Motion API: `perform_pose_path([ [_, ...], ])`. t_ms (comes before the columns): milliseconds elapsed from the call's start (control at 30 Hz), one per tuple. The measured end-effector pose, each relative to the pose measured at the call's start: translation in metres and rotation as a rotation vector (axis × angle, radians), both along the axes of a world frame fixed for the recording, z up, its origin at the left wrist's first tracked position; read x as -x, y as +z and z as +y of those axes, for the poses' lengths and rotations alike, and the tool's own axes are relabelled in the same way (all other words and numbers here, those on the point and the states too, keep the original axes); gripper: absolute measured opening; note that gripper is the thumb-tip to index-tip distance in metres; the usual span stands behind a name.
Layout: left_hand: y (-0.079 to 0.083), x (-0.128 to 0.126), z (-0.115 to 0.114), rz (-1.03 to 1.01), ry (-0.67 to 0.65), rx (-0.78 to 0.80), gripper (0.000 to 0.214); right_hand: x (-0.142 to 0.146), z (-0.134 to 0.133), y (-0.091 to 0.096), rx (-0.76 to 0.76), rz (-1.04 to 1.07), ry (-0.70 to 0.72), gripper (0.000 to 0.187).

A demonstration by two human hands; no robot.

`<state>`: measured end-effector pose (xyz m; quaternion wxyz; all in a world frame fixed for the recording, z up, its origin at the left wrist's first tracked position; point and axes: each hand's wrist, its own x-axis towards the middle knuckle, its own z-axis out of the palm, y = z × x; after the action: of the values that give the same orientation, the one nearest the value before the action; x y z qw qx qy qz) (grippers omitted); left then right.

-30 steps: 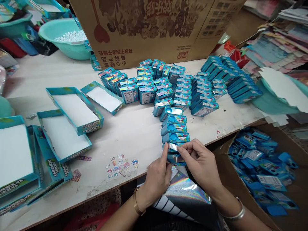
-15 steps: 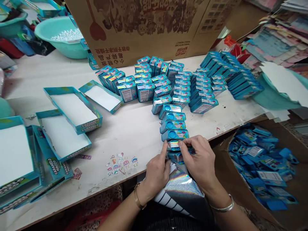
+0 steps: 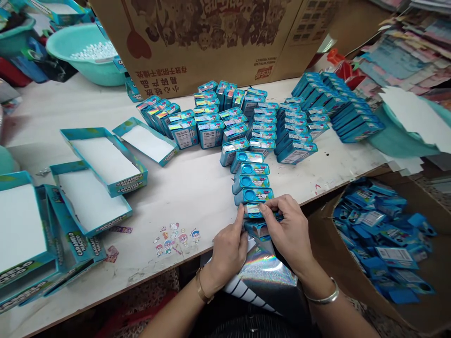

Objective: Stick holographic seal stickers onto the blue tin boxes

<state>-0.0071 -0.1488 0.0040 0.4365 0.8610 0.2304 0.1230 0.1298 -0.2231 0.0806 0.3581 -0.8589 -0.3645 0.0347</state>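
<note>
A small blue candy box (image 3: 249, 216), lettered like its neighbours, stands at the near end of a row, with a shiny silver sticker (image 3: 252, 209) across its top. My left hand (image 3: 227, 246) has its index finger pressed to the box's left end, the other fingers curled in. On the right side, my right hand (image 3: 287, 230) is closed, thumb and index finger pressing the sticker's right part. Another blue box (image 3: 257, 229) sits just nearer, partly hidden by my hands. A silver sticker sheet (image 3: 266, 265) with white strips lies below, over my lap.
Rows of blue boxes (image 3: 252, 181) stretch away toward a big carton (image 3: 211, 61). Open blue trays (image 3: 105, 157) lie on the left, near loose cartoon stickers (image 3: 174, 240). A carton (image 3: 327, 225) of flat blue boxes stands below the table's right edge. A teal basin (image 3: 59, 51) holds small white pieces.
The whole view has shifted slightly. Both hands stay at the same box, and the right thumb has slid a little left along the silver sticker.
</note>
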Motion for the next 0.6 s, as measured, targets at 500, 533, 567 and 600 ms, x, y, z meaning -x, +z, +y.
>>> perform_pose_path([
  [500,0.006,-0.001,0.0,0.056,0.041,0.054,0.072,-0.004,-0.011,-0.01,-0.293,0.172,-0.047,0.028],
  [533,0.006,-0.001,0.0,0.055,0.052,0.064,0.072,-0.006,-0.019,-0.012,-0.297,0.162,-0.001,0.041],
  [567,0.006,-0.001,-0.001,0.052,0.057,0.069,0.072,-0.009,-0.027,-0.014,-0.264,0.133,0.071,0.059],
  [600,0.006,-0.001,-0.001,0.046,0.056,0.066,0.071,-0.013,-0.035,-0.016,-0.193,0.094,0.159,0.079],
])
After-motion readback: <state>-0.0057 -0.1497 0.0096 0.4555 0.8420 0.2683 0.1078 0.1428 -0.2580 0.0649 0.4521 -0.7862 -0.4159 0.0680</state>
